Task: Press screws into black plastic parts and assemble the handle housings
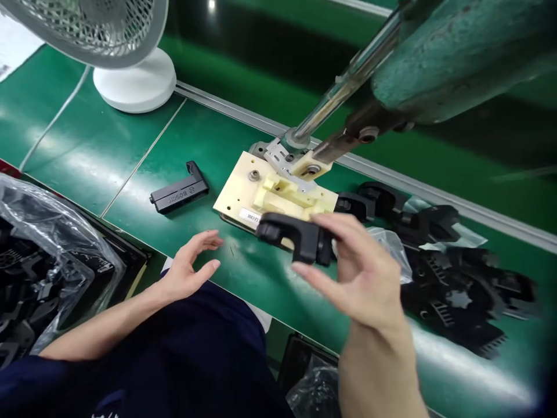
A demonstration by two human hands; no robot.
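Note:
My right hand (357,270) grips a black plastic part (298,232) between thumb and fingers, just in front of the cream-coloured fixture (237,188). My left hand (191,267) hangs over the bench's front edge with fingers apart and nothing in it. A black piece with BOSCH lettering (180,194) lies on the green bench, left of the fixture. The metal end of the press (304,168) stands over the back of the fixture, whose moulded recess shows no part in it.
Several black parts (452,290) are heaped at the right with clear plastic bags (389,249). A white fan (134,81) stands at the back left. Plastic-lined boxes with black parts (26,278) sit at the lower left and below the bench. The green press arm (456,58) slants overhead.

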